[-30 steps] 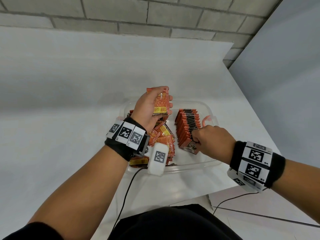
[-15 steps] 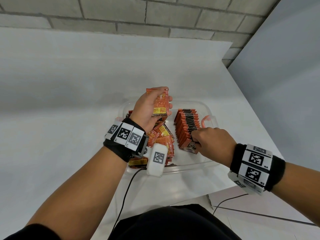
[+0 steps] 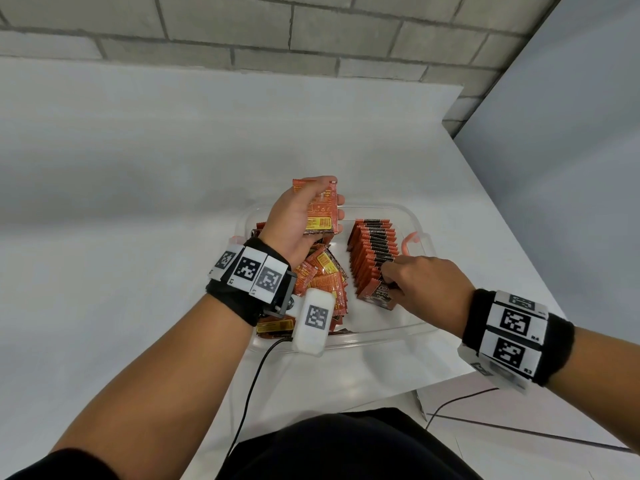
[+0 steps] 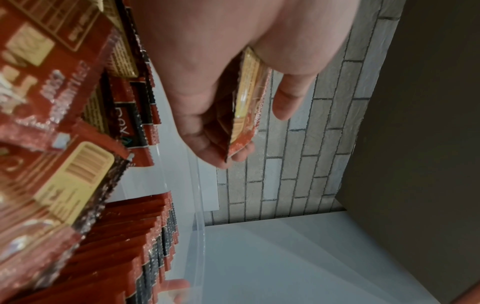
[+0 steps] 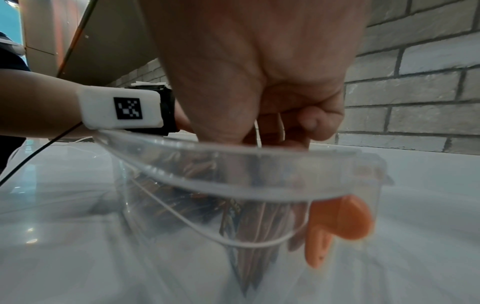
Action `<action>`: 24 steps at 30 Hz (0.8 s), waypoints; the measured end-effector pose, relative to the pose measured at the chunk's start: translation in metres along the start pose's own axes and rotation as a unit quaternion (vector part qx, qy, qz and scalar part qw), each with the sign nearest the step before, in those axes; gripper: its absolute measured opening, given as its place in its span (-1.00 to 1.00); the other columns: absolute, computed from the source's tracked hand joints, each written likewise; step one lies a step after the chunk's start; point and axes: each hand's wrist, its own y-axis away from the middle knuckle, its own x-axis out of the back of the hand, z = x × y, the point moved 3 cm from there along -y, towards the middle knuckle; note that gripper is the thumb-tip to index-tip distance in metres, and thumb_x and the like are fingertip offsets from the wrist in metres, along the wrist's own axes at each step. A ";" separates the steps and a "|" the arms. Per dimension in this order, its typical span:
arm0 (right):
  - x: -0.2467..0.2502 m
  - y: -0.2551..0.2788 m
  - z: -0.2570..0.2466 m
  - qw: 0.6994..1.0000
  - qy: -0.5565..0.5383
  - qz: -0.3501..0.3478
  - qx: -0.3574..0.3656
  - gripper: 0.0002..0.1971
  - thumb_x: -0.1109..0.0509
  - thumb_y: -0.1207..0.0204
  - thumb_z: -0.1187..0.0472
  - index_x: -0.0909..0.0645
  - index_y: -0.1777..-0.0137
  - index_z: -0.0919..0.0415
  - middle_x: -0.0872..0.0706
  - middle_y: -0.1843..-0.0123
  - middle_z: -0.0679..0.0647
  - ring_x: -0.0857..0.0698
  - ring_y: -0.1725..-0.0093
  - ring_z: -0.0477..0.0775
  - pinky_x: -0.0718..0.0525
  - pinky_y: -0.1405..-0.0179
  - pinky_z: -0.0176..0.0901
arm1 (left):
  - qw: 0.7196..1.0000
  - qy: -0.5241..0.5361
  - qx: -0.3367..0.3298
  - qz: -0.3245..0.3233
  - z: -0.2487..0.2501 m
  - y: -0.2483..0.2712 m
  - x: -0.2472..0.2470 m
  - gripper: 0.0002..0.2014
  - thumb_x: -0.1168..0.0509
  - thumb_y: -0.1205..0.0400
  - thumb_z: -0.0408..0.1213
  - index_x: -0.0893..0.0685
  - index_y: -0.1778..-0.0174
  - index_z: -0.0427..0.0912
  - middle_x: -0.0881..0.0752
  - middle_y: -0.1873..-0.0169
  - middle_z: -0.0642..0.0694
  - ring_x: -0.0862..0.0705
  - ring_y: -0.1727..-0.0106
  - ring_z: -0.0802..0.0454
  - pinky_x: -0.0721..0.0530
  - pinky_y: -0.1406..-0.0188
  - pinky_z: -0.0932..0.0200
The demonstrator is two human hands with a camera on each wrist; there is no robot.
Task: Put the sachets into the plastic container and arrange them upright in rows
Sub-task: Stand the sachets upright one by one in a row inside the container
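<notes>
My left hand (image 3: pixel 298 220) raised over container (image 3: pixel 419 223), gripping sachets (image 3: pixel 320 209); right hand (image 3: pixel 420 285) low, pinching nearest row sachet (image 3: pixel 379 296).

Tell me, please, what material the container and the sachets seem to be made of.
Container: clear, glossy hard plastic, apparently; the table shows through its walls. Sachets: probably thin printed foil or plastic film, slightly shiny, with crimped serrated edges seen in the left wrist view.

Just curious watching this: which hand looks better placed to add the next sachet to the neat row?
Probably the right hand: its fingers already pinch the nearest sachet at the row end. The left hand grips a stack of sachets raised above the loose pile.
</notes>
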 end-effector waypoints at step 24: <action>0.085 -0.016 0.023 0.851 -0.476 0.221 -0.024 -0.80 -0.46 -0.50 0.04 -0.62 -0.10 -0.04 -0.71 0.10 -0.11 -0.67 0.27 -0.16 -0.58 0.35 -0.44 | 0.988 -0.108 0.002 -0.113 0.012 0.016 -0.034 -0.90 -0.26 -0.65 -0.40 -0.68 0.02 -0.20 -0.77 0.21 -0.10 -0.76 0.19 0.04 -0.72 0.17 0.14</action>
